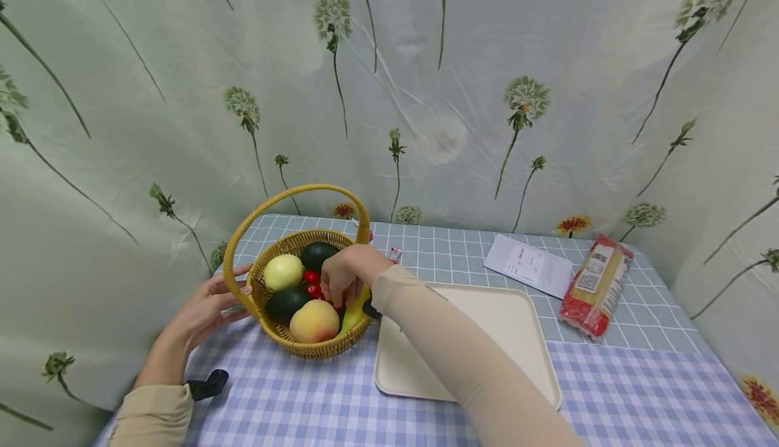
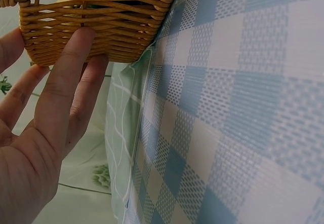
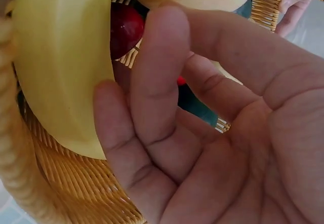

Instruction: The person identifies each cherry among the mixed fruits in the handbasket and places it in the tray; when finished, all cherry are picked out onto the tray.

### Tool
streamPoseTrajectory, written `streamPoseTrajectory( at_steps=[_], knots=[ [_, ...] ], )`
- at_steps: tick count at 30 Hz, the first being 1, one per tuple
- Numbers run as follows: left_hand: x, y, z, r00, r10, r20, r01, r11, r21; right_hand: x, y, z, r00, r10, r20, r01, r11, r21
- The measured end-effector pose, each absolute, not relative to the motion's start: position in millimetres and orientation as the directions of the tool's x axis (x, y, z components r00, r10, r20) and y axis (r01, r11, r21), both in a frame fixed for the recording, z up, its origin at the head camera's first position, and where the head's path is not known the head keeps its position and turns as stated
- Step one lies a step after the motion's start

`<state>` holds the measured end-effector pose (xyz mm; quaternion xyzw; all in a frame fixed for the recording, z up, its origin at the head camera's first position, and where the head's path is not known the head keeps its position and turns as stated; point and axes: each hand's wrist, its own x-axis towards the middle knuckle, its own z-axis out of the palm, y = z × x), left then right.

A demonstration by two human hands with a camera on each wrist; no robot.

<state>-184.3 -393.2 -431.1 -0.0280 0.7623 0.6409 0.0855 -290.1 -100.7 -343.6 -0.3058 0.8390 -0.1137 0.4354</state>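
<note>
A woven basket [image 1: 359, 343] with a tall hoop handle holds fruit. In it lie a peach [image 1: 314, 322], a pale yellow-green round fruit [image 1: 283, 272], two dark green avocado-like fruits [image 1: 287, 305], small red fruits [image 1: 312, 276] and a banana [image 3: 61, 67]. My left hand [image 1: 209, 308] touches the basket's left side, fingers fairly straight in the left wrist view. Inside the basket, my right hand [image 1: 343, 273] has bent fingers beside the banana. A dark red cherry-like fruit [image 3: 125, 30] shows just behind its fingertips; whether they pinch anything is hidden.
Right of the basket lies a cream tray [image 1: 499, 325], partly under my right forearm. Farther right are a white labelled packet [image 1: 528, 264] and a red-and-clear noodle package [image 1: 596, 286]. A small wrapped candy [image 1: 395, 255] lies behind the tray. A floral curtain [image 1: 426, 95] hangs at the back.
</note>
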Motion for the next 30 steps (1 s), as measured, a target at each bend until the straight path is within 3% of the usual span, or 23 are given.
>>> streamPoseTrajectory(
  at_steps=[17,30],
  knots=[
    [-186.2,-394.0,-433.4,-0.983,0.076,-0.166,-0.152,0.160,0.975,-290.1,-100.0,-350.2,-0.433,-0.602,-0.671,-0.469,0.786,-0.403],
    [-184.3,-392.7,-429.8,-0.984,0.074,-0.162,-0.149,0.165,0.975,-292.8,-97.3,-349.2,-0.492,-0.639,-0.591,-0.514,0.762,-0.395]
  ],
)
